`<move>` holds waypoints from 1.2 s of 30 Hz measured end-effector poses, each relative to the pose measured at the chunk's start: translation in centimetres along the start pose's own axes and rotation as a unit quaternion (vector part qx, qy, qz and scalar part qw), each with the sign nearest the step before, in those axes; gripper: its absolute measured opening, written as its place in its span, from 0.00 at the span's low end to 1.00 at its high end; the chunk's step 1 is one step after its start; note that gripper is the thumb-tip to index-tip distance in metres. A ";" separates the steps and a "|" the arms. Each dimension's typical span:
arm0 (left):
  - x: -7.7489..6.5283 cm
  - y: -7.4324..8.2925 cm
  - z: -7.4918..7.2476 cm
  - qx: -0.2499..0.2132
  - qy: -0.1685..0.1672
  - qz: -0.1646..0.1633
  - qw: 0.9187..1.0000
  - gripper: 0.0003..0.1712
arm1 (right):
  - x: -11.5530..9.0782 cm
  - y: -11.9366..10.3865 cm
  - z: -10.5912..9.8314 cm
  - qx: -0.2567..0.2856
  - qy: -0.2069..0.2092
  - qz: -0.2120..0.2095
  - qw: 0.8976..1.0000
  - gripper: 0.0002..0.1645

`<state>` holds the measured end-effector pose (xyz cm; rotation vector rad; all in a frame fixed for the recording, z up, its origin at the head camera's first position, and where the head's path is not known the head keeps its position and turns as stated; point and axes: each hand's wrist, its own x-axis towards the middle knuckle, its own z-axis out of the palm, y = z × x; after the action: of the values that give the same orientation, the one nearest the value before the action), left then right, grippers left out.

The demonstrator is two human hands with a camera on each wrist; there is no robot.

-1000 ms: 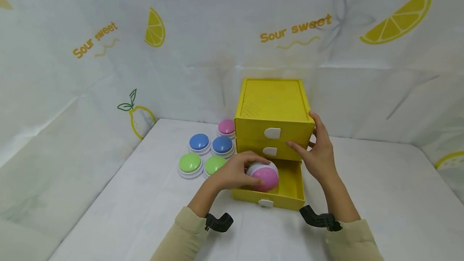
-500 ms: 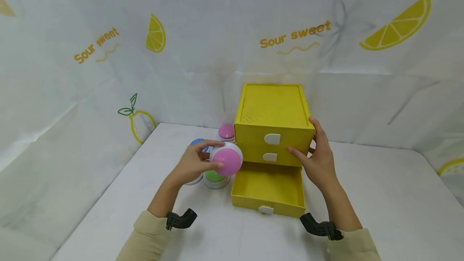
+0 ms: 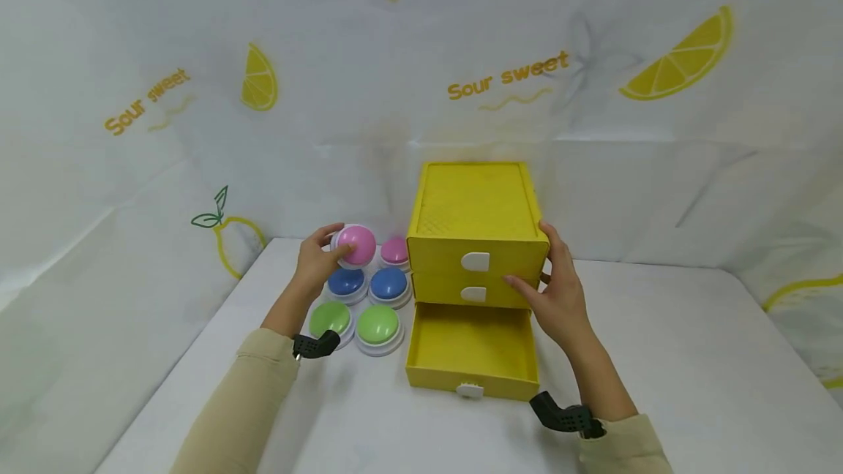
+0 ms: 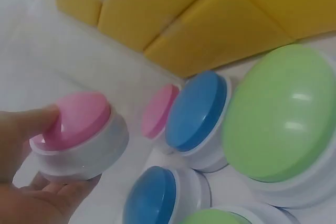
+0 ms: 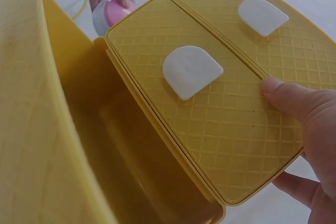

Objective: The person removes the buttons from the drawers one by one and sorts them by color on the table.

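Note:
My left hand (image 3: 315, 265) pinches a pink dome push button (image 3: 357, 245) with a white base, thumb on the dome and fingers beneath in the left wrist view. The held button is tilted, left of a second pink button (image 3: 395, 250) and behind a blue one (image 3: 345, 281). My right hand (image 3: 560, 302) grips the right side of a yellow drawer cabinet (image 3: 476, 200). Its thumb lies on the front near the seam between the upper drawers, with fingers round the side. The bottom drawer (image 3: 470, 379) is pulled out.
Another blue button (image 3: 388, 284) and two green buttons, one nearer the cabinet (image 3: 377, 325) and one farther left (image 3: 331, 319), stand on the white-covered table (image 3: 665, 357). A lemon-printed white sheet (image 3: 342, 93) rises behind. White tabs (image 3: 475, 262) mark the drawer fronts.
My left hand has lifted the pink button out of the bottom drawer and carried it left and back, behind the blue buttons. The right hand stays on the cabinet; the head view has shifted slightly.

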<state>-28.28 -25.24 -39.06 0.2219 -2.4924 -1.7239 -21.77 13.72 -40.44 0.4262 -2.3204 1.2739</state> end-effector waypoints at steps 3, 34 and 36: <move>1.5 -0.5 0.3 -0.021 0.014 -0.029 0.999 0.33 | -0.1 0.1 0.0 -0.001 0.001 -0.003 1.000 0.59; 4.8 -4.5 2.3 0.223 0.021 -0.031 0.974 0.33 | -0.2 0.2 0.1 -0.002 0.019 -0.011 1.000 0.62; 4.8 -4.6 2.4 0.231 0.022 -0.026 0.972 0.33 | -0.1 0.1 0.1 -0.003 0.017 -0.010 1.000 0.62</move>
<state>-33.11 -25.47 -44.16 0.3581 -2.8384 -1.1113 -21.74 13.71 -40.65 0.4212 -2.2849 1.2556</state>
